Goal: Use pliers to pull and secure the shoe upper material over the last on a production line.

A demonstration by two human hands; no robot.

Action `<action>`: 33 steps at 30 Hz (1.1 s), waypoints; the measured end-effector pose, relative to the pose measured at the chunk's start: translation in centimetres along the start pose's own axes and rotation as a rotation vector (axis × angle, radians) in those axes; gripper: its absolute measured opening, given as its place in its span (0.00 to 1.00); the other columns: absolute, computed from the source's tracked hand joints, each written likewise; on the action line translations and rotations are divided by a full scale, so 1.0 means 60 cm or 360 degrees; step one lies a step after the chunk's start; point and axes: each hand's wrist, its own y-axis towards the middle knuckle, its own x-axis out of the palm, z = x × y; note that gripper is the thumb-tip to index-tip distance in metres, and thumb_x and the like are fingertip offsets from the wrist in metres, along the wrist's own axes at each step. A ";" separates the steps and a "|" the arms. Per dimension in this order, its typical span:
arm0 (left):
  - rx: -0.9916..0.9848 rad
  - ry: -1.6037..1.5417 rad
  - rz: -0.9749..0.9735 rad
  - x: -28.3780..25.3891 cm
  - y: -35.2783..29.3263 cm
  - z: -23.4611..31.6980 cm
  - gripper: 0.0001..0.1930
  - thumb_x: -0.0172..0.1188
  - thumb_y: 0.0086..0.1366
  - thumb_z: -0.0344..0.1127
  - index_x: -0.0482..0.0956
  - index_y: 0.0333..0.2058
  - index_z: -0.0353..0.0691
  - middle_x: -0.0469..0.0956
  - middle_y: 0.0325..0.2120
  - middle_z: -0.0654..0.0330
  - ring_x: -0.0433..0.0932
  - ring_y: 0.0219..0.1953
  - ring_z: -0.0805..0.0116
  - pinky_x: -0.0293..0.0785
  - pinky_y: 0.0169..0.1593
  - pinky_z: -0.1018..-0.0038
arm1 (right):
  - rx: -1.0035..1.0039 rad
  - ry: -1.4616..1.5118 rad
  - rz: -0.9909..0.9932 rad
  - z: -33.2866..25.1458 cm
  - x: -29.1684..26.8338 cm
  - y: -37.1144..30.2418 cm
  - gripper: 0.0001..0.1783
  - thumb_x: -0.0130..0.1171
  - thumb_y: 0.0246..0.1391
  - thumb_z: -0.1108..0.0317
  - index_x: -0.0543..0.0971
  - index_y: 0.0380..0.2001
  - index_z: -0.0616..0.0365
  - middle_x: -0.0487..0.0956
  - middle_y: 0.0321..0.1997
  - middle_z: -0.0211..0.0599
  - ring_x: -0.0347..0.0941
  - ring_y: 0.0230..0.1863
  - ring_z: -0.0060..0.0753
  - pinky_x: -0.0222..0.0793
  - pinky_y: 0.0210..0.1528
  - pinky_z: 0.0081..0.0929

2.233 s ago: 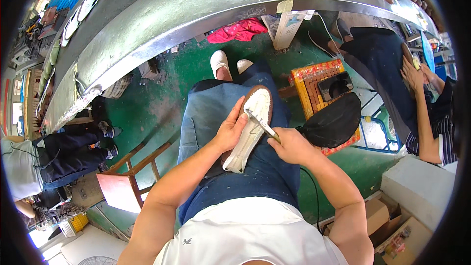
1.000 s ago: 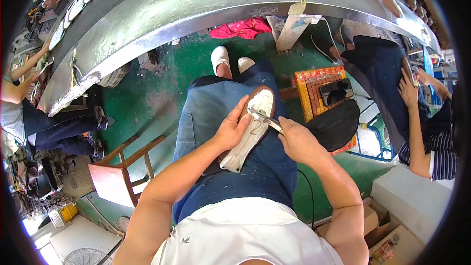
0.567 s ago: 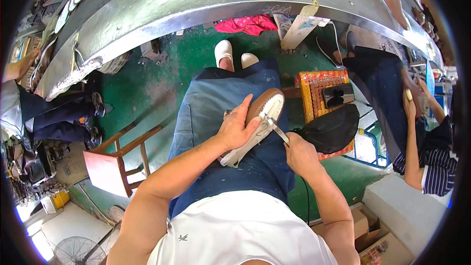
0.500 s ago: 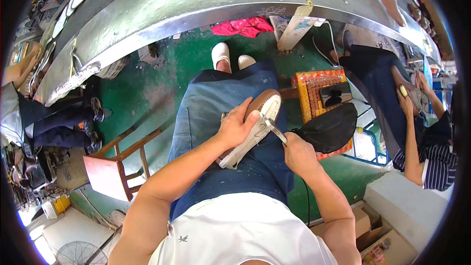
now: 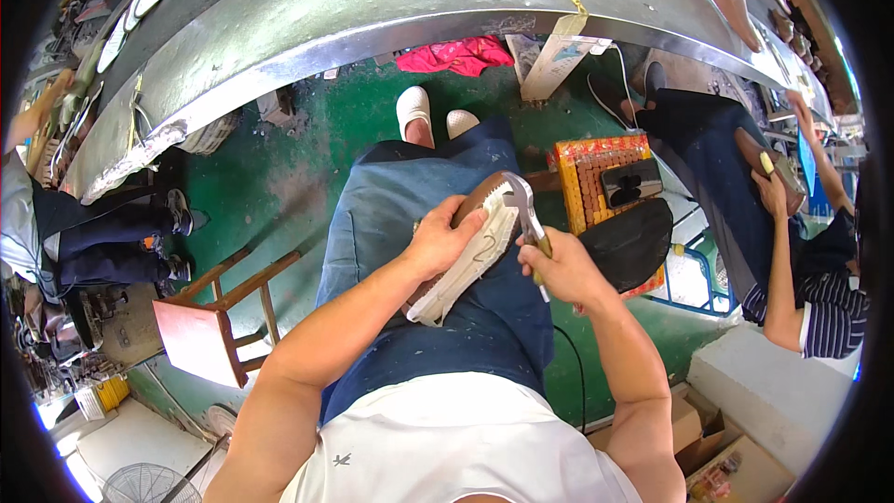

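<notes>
A seated person works on a shoe (image 5: 466, 247) held across the lap, seen from above. The left hand (image 5: 438, 242) is wrapped around the shoe's middle, fingers (image 5: 466, 222) curled over its brown upper and thumb against the pale sole, which faces the camera. The shoe's long axis runs diagonally, from its near-left end over the left thigh up to its far-right end, where the tool meets it. The right hand (image 5: 563, 268) is closed in a full grip round the handle of a pair of metal pincers (image 5: 524, 214); the tool's head lies against the shoe's far-right end, just beyond the right hand, making that hand the nearer one to the working point. Whether the tool's head is biting the upper's edge cannot be told.

To the right stands a low orange-and-yellow patterned box (image 5: 596, 172) with a dark object on top, and beside it a black rounded seat (image 5: 633, 242). Open brown cartons (image 5: 717, 452) sit at near right. A pale paper tag (image 5: 559, 61) hangs under the long grey tabletop (image 5: 372, 9) that curves across the far side, next to a pink cloth (image 5: 456, 54). A wooden stool (image 5: 219, 321) stands on the green floor at left. Another person (image 5: 792, 251) sits at far right.
</notes>
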 end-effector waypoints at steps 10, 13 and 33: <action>-0.0051 -0.0377 -0.0061 -0.004 0.016 -0.016 0.25 0.59 0.73 0.48 0.76 0.57 0.32 0.82 0.44 0.54 0.79 0.46 0.69 0.75 0.51 0.71 | 0.0294 0.0051 -0.0610 -0.015 -0.040 0.015 0.14 0.57 0.65 0.70 0.77 0.50 0.66 0.83 0.46 0.39 0.80 0.44 0.29 0.82 0.38 0.29; -0.0034 -0.0331 -0.0071 -0.004 0.015 -0.011 0.24 0.58 0.73 0.48 0.76 0.56 0.33 0.82 0.43 0.54 0.79 0.45 0.69 0.74 0.51 0.71 | 0.0180 -0.0031 -0.0502 -0.017 -0.037 0.021 0.12 0.59 0.66 0.67 0.78 0.47 0.65 0.84 0.38 0.40 0.81 0.38 0.31 0.78 0.35 0.33; 0.0289 0.0538 0.0160 0.020 -0.002 0.005 0.25 0.68 0.65 0.50 0.81 0.51 0.34 0.85 0.41 0.51 0.83 0.44 0.67 0.78 0.49 0.68 | 0.0450 0.0934 -0.0757 0.096 0.002 -0.020 0.12 0.56 0.68 0.62 0.78 0.42 0.62 0.82 0.33 0.34 0.77 0.30 0.24 0.67 0.24 0.19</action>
